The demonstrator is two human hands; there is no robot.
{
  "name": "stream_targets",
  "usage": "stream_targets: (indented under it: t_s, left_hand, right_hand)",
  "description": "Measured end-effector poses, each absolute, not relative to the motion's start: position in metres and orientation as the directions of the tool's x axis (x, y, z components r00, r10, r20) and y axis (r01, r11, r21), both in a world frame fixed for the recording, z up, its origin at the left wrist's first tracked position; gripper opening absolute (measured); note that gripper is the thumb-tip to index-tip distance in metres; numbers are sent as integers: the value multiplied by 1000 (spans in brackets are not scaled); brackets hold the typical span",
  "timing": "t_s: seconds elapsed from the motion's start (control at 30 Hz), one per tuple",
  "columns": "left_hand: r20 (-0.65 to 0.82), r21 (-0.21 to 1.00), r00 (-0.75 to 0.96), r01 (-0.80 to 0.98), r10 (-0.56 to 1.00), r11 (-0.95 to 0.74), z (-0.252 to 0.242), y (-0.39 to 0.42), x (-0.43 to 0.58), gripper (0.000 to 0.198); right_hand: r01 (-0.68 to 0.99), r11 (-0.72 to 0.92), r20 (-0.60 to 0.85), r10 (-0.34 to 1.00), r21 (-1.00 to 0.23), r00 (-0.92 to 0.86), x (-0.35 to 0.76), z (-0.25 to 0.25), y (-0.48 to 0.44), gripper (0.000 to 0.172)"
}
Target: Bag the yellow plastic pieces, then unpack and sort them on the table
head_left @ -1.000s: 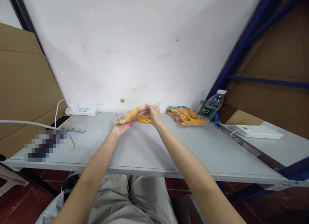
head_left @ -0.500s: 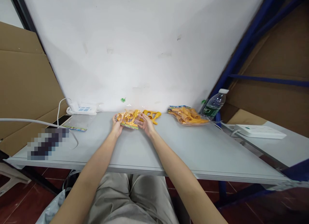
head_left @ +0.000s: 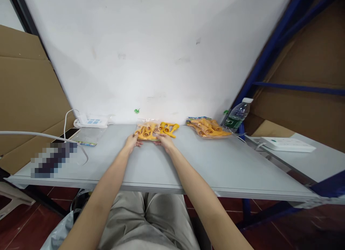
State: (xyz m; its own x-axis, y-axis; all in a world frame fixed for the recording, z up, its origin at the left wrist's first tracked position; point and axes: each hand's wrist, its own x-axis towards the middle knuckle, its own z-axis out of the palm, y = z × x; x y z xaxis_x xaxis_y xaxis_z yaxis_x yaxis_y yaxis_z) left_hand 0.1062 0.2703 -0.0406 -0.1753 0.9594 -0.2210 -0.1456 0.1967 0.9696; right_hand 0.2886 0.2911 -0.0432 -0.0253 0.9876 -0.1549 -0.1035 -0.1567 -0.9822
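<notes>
Both my hands grip a clear plastic bag (head_left: 147,129) holding several orange-yellow plastic pieces with cup-shaped ends. My left hand (head_left: 132,142) pinches its left front corner, and my right hand (head_left: 165,140) pinches its right front edge. The bag is near the back of the grey table (head_left: 215,163). Right behind my right hand lie loose yellow plastic pieces (head_left: 170,127), partly hidden by the hand and bag. Farther right, a second bag of orange pieces (head_left: 207,127) rests on the table, with its coloured header toward the wall.
A water bottle (head_left: 238,115) leans at the table's right back corner. On the left are a flat clear bag (head_left: 88,136), a white power strip (head_left: 93,122), a phone (head_left: 70,133) and a white cable (head_left: 35,134). Another power strip (head_left: 287,144) lies on the right-hand surface.
The bag has turned and gone down flatter, its coloured strip no longer facing me as plainly. My right hand has moved from open fingers beside the bag to pinching its front edge.
</notes>
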Motion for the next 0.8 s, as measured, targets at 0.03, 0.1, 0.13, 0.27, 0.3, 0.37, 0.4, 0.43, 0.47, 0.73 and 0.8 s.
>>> stream_targets:
  t_s: [0.03, 0.1, 0.13, 0.27, 0.3, 0.37, 0.4, 0.43, 0.47, 0.73, 0.8]
  left_hand:
    - [-231, 971, -192, -111, 954, 213, -40, 270, 106, 23]
    - [-238, 971, -212, -88, 948, 224, -40, 270, 106, 22]
    - [-235, 971, -223, -93, 946, 219, -40, 270, 106, 20]
    - [-207, 976, -317, -135, 926, 173, -42, 272, 108, 18]
    - [-194, 979, -351, -133, 916, 157, -43, 273, 108, 17]
    - [-152, 987, -417, -102, 896, 121, -45, 275, 107, 16]
    - [-116, 993, -445, -71, 888, 95, -47, 276, 106, 16]
    - [-69, 998, -468, -31, 881, 62, -49, 277, 105, 17]
    - [-13, 1000, -481, 14, 877, 23, -50, 279, 103, 20]
    - [422, 881, -195, 319, 885, -350, -65, 285, 108, 32]
    - [449, 849, -111, 364, 887, -384, -68, 285, 111, 32]
  right_hand:
    - [-79, -200, -195, 979, -977, -66, 290, -40, 289, 12]
    - [-20, -282, -279, 955, -959, -99, 291, -34, 283, 7]
    - [7, -304, -303, 947, -953, -108, 292, -31, 281, 10]
    - [44, -335, -338, 931, -941, -137, 291, -24, 275, 18]
    - [32, -329, -331, 933, -944, -140, 291, -23, 274, 18]
    - [-16, -303, -298, 944, -953, -145, 288, -24, 273, 18]
    - [-50, -283, -272, 950, -958, -153, 287, -25, 272, 18]
    - [-86, -258, -242, 956, -962, -164, 285, -26, 273, 19]
    - [-124, -232, -209, 962, -965, -176, 284, -27, 273, 21]
    - [-424, 85, 67, 996, -902, 55, 281, -38, 286, 30]
    - [-434, 155, 120, 987, -887, 108, 280, -40, 289, 34]
